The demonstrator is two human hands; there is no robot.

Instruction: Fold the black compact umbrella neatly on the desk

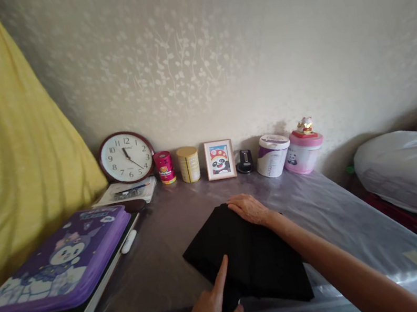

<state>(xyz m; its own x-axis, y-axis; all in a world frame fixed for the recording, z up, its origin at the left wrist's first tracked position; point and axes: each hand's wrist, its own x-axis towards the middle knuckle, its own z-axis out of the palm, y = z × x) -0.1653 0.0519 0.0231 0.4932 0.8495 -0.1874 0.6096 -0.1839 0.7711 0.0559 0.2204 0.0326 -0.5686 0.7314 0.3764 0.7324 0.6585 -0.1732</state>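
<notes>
A flat black sheet-like thing (259,264) lies at an angle on the table, near its front edge; I cannot tell whether it is a folded cloth, a bag or a folder. My right hand (248,209) rests flat on its far edge, fingers together and stretched out. At the near left side is my left hand (212,307), with its index finger extended onto the black surface and its thumb spread apart. A dark part of the black thing shows between that thumb and finger. The other left fingers are hidden.
The table (162,259) has a clear plastic cover. On the left lie a purple zip case (65,254) and a white marker-like object (129,241). Along the wall stand a clock (126,157), a pink can (164,167), a picture frame (220,160) and tubs (272,155).
</notes>
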